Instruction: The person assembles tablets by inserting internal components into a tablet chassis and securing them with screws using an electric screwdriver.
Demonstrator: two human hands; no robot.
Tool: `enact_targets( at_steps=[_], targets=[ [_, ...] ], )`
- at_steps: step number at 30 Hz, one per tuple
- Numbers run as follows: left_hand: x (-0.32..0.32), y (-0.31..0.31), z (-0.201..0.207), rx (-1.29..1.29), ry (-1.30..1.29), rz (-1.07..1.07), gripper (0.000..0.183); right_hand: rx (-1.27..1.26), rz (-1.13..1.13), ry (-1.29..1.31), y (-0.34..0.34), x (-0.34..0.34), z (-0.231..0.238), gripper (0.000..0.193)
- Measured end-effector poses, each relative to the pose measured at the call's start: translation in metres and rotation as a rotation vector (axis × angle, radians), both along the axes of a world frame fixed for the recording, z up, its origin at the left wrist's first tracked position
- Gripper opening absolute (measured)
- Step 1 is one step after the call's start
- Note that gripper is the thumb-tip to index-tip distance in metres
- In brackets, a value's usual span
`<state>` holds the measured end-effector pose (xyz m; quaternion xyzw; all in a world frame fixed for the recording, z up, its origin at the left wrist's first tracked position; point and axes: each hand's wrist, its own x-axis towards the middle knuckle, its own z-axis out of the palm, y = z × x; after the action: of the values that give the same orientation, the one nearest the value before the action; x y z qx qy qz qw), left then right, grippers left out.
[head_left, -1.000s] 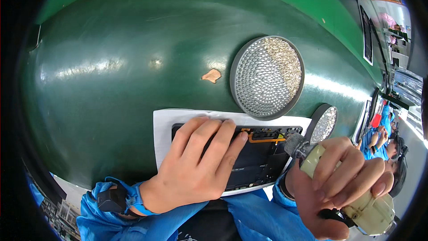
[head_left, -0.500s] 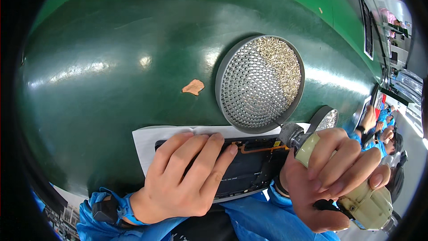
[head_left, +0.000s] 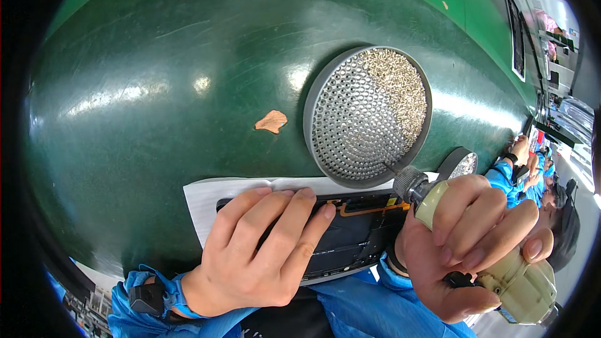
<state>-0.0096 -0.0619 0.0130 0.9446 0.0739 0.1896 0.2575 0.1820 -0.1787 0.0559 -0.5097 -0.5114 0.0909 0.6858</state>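
My right hand (head_left: 472, 244) is wrapped round a pale yellow-green electric screwdriver (head_left: 523, 288). Its grey knurled nose (head_left: 410, 184) points up and left, and the thin bit reaches the lower right of a round grey screw tray (head_left: 350, 119). The tray's plate is full of small holes; loose silvery screws (head_left: 400, 87) heap on its upper right. My left hand (head_left: 263, 244) lies with fingers stretched over the left part of a black flat device (head_left: 350, 238) with an orange ribbon cable. Whether the bit has a screw on it is too small to see.
White paper (head_left: 200, 203) lies under the device. A smaller round dish (head_left: 460, 164) of small metal parts stands right of the tray. A torn brown scrap (head_left: 271, 121) lies on the green table (head_left: 156, 131). At the far right, people in blue sit along the bench.
The view has shifted slightly. My right hand and the screwdriver stay almost in place, the bit still at the tray's lower right. My left hand has not visibly moved on the device.
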Motion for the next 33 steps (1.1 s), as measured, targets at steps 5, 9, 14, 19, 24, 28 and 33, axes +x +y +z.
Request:
enact_targets(
  at_steps=[5,9,14,19,24,28,33],
  targets=[
    [-0.003,0.001,0.002,0.011,0.018,0.004,0.03,0.099,-0.02,0.006,0.0,-0.004,-0.004,0.066],
    [0.0,-0.002,0.002,-0.016,-0.006,0.002,0.035,0.154,-0.014,0.003,0.002,-0.012,0.001,0.068],
    [-0.002,-0.008,-0.01,-0.054,-0.069,0.035,0.04,0.002,0.094,0.096,-0.004,-0.04,0.015,0.072],
    [-0.001,-0.003,-0.003,-0.115,-0.074,0.016,0.019,0.059,0.148,0.093,0.008,-0.047,-0.002,0.073],
    [-0.004,-0.008,-0.007,-0.084,-0.065,0.033,0.037,0.097,0.158,0.084,0.012,-0.047,-0.008,0.073],
    [-0.001,-0.01,-0.012,-0.08,-0.078,0.033,0.035,0.127,0.163,0.076,0.01,-0.044,-0.014,0.073],
    [-0.002,-0.011,-0.015,-0.057,-0.097,0.046,0.033,0.071,0.182,0.076,0.012,-0.046,-0.011,0.076]
  ],
)
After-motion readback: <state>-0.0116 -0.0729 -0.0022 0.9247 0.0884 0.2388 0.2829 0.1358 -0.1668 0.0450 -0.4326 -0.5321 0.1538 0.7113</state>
